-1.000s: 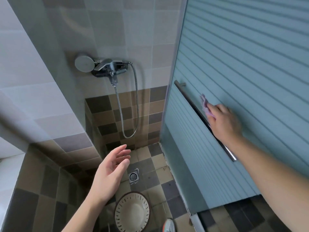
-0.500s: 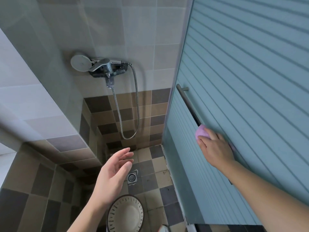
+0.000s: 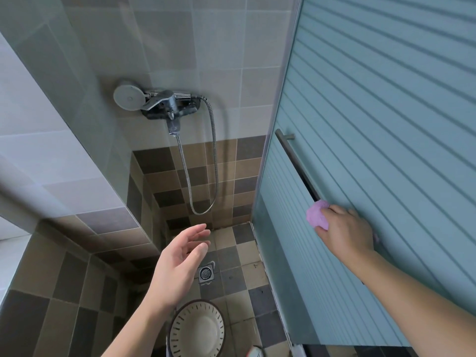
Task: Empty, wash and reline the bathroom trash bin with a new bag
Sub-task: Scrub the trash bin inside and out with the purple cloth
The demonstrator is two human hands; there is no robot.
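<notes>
Right hand (image 3: 346,231) clamps pink cloth (image 3: 317,216) against frosted shower door (image 3: 373,124), just below door handle (image 3: 296,161). Left hand (image 3: 177,266) spread open, holding nothing, hovering directly above slotted trash bin (image 3: 197,331) on tiled floor (image 3: 239,279).

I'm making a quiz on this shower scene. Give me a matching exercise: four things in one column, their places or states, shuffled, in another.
1. bin
2. cloth
3. left hand
4. shower head

A. open, holding nothing
B. on the wall mixer
C. on the floor, no bag
D. pressed against the door handle

Pairs: 1-C, 2-D, 3-A, 4-B
</notes>
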